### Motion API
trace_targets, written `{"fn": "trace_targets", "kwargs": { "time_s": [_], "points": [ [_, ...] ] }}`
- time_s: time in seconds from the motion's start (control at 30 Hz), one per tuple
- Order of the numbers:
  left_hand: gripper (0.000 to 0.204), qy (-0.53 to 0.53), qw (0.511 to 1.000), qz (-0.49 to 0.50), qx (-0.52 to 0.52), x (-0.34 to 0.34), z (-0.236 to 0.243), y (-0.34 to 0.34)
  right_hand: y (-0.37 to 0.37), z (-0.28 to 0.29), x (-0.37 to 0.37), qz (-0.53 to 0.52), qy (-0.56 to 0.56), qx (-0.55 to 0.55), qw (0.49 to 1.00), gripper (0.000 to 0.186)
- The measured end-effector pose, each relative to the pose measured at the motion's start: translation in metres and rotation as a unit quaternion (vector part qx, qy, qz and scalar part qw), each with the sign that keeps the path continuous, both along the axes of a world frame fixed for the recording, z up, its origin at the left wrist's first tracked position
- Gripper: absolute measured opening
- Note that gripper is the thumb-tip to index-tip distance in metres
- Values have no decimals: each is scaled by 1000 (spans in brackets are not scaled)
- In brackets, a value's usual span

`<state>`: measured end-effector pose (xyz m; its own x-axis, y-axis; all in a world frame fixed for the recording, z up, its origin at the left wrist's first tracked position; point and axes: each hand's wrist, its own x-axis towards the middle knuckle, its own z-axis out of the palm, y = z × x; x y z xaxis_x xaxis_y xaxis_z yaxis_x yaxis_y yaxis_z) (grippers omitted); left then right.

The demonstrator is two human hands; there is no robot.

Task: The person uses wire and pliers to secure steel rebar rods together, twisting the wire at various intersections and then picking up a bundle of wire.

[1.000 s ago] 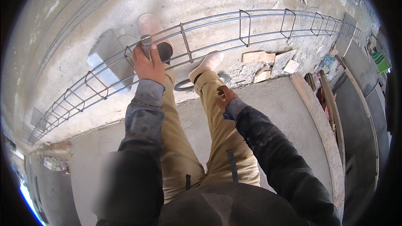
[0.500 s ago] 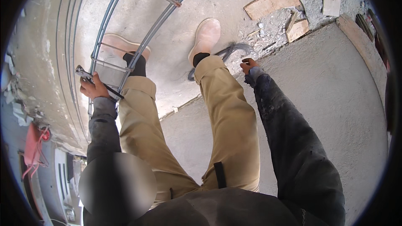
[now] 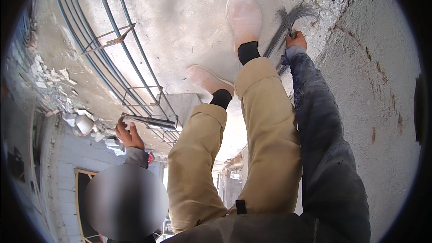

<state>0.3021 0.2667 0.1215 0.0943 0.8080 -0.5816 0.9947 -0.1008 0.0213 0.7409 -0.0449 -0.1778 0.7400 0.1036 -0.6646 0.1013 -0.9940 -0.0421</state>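
My right hand (image 3: 296, 41), at the upper right beside my foot, is closed round a bundle of thin dark tie wire (image 3: 293, 16). The wire's loose ends fan out above the fist, and the rest trails down toward my shoe. On the left, my left hand (image 3: 129, 137) has its fingers bent at one end of a pair of dark-handled pincers (image 3: 150, 120). The handles point right, across the lower part of a rebar cage (image 3: 118, 40). The cage has long steel bars tied with rectangular stirrups and runs along the left of my feet.
My feet in dusty pinkish shoes (image 3: 244, 14) stand on the concrete floor (image 3: 180, 13). A rough grey concrete surface (image 3: 382, 31) rises at the right. Broken rubble (image 3: 56, 77) and a rounded white object (image 3: 84, 125) lie at the left, near a block wall (image 3: 67, 148).
My right hand, apart from the wire before, now grips the bundle. The view has shifted, showing more of the left side. My left hand still has the pincers, now lower beside the cage.
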Motion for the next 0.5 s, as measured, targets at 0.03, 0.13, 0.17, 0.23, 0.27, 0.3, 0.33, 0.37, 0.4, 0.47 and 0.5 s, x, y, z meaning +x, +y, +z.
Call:
{"fn": "trace_targets", "kwargs": {
  "time_s": [0.03,0.13,0.17,0.23,0.27,0.3,0.33,0.37,0.4,0.47,0.5],
  "points": [
    [42,-21,999,-5,-42,2,10,-5,-15,8,-6,-46,-8,119,992,29],
    [39,-94,983,-20,-154,5,33,-21,-67,46,-24,-290,27,240,926,15],
    [40,-91,982,-23,-161,-4,49,-30,-68,69,-34,-387,51,250,886,11],
    [39,-91,976,-16,-195,-25,73,-50,-82,129,-41,-466,61,263,843,5],
    [38,-109,972,-12,-206,-27,80,-66,-101,164,-40,-452,46,261,852,5],
    [35,-108,968,-5,-227,-35,87,-80,-111,205,-38,-445,57,286,847,3],
    [31,-123,961,-18,-248,-28,91,-95,-120,245,-32,-433,62,314,843,4],
    [28,-157,956,0,-248,-44,98,-106,-103,296,-27,-407,63,334,848,6],
    [26,-201,954,-6,-221,-64,95,-119,-79,355,-17,-377,57,352,854,8],
    [27,-254,945,-66,-194,-14,136,-117,-39,473,7,-267,-8,381,885,9],
    [28,-274,940,-50,-196,-2,154,-115,-22,520,12,-217,-31,393,893,9]
  ]
}}
